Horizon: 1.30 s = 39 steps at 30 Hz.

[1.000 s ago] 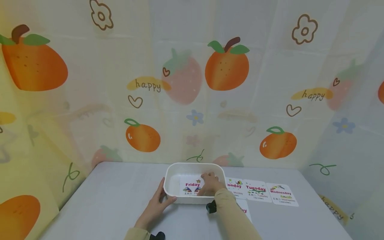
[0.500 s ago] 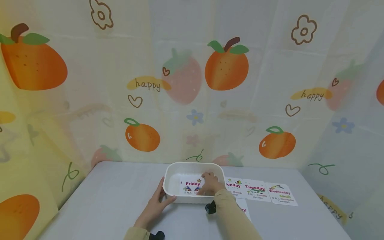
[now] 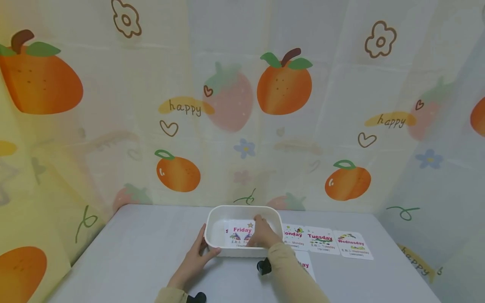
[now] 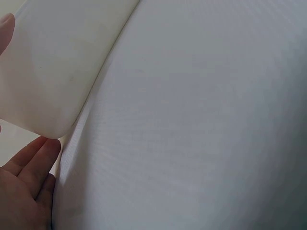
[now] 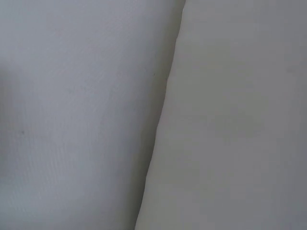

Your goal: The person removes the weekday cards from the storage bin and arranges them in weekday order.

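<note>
Left hand [image 3: 193,254]: touching the near left corner of the white bin [image 3: 244,253], thumb and fingers spread apart.
Bin: on the bench [image 3: 144,248].
Friday card [image 3: 239,235]: face up in the bin, over another card [image 3: 227,237] showing at its left edge.
Right hand [image 3: 263,233]: inside the bin, at the Friday card's right end; cannot tell if its grip is clamped.
Monday card [image 3: 294,239]: just right of the bin.
Card ending "ay" [image 3: 305,264]: nearer, partly behind the right sleeve [image 3: 291,269].
Tuesday card [image 3: 321,242], Wednesday card [image 3: 353,245]: continuing Monday's row.
</note>
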### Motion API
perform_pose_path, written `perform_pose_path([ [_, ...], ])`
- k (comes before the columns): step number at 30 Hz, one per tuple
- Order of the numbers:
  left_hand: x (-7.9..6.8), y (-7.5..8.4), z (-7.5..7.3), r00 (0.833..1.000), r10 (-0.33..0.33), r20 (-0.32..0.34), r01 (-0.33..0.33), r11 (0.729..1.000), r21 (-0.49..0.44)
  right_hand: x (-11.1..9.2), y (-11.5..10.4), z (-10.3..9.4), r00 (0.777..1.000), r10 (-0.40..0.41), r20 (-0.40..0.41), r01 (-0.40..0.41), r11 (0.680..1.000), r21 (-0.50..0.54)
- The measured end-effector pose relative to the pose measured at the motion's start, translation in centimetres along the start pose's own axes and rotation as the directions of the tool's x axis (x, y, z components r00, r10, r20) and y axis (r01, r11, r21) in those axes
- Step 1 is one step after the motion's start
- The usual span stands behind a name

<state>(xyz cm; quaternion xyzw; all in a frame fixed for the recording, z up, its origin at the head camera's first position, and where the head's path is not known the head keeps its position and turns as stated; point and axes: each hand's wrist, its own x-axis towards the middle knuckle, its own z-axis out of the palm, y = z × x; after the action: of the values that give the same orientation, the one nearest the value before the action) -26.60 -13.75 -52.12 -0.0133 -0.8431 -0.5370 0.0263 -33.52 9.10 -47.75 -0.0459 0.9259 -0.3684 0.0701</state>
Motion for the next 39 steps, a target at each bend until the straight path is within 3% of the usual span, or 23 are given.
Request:
perform_pose_path([
  [6, 0.0, 0.1, 0.1, 1.0, 0.003, 0.0, -0.003, 1.0, -0.005, -0.1, -0.2, 0.1, 1.0, -0.001, -0.02, 0.003, 0.998, 0.06],
  [20, -0.4, 0.7, -0.1, 1.0, -0.01, 0.011, 0.01, 1.0, -0.016, -0.1, -0.5, -0.1, 0.996, -0.028, -0.09, 0.032, 0.999, 0.038],
  [31, -0.3, 0.3, 0.0, 1.0, 0.003, 0.005, -0.003, 1.0, -0.015, -0.7, -1.0, -1.0, 0.985, -0.114, -0.131, 0.117, 0.993, 0.014],
  [39, -0.1, 0.2, 0.1, 1.0, -0.024, 0.008, 0.024, 1.0, -0.009, -1.2, -1.2, -1.6, 0.982, -0.143, -0.122, 0.151, 0.987, 0.059],
])
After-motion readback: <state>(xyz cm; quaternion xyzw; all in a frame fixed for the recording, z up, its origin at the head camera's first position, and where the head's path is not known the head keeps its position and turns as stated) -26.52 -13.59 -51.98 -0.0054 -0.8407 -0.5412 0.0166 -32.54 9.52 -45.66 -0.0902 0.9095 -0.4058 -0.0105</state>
